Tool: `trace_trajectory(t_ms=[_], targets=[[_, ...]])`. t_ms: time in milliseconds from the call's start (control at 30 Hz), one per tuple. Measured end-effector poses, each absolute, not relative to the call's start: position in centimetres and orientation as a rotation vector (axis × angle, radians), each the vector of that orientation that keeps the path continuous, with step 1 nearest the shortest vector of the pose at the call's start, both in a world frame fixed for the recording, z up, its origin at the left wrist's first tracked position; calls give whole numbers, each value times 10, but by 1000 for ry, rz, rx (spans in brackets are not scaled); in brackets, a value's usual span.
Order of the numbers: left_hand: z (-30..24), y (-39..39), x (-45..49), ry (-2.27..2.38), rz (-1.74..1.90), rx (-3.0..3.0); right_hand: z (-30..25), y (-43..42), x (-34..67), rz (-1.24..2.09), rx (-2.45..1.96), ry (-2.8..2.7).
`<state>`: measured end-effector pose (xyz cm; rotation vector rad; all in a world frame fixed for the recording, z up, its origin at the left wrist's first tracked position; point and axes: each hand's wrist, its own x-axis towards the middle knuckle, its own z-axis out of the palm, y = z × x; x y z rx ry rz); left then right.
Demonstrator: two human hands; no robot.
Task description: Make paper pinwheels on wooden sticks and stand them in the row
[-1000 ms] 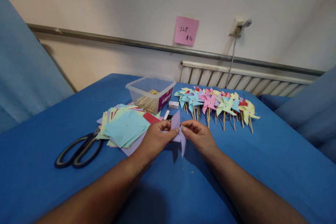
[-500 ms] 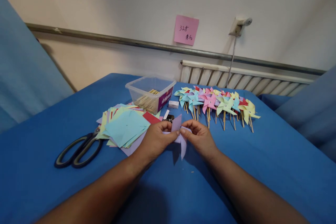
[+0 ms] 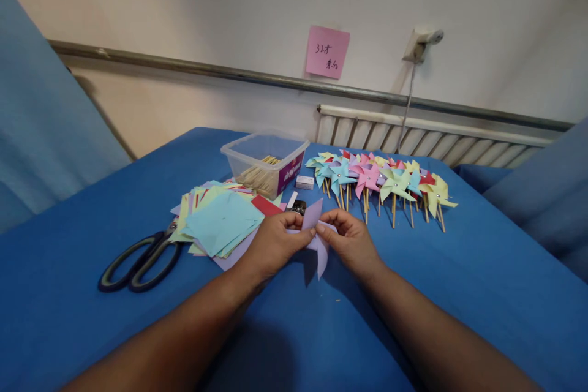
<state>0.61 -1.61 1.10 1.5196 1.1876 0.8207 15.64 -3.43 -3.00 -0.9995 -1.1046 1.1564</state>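
A purple paper pinwheel (image 3: 322,254) is held above the blue cloth, between both my hands. My left hand (image 3: 282,239) pinches it near the centre with thumb and fingers. From the other side my right hand (image 3: 345,236) grips it too, its thumb almost touching the left thumb at the middle. One blade points up and another hangs down; the rest is partly covered by my fingers. Just behind my left fingers lies a small dark dish-like thing (image 3: 298,207), partly hidden, with a white strip (image 3: 293,199) beside it.
Left of my hands lie a pile of coloured paper squares (image 3: 223,220) and dark-handled scissors (image 3: 140,263). Behind stand a clear plastic box (image 3: 234,162) of wooden sticks and a small white box (image 3: 304,182). Finished pinwheels on sticks (image 3: 367,177) lie at the back right, near a radiator (image 3: 367,131).
Both hands keep nearly the same hold on the purple pinwheel, which has tilted very slightly. The whole view has shifted a little; nothing was let go.
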Motion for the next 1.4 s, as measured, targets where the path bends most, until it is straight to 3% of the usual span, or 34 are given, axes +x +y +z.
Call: trace_trajectory(t_ms=[1400], targets=[[5,-15,8,1210,805,1431,-31,-35,154,1223,-1018,-1033]])
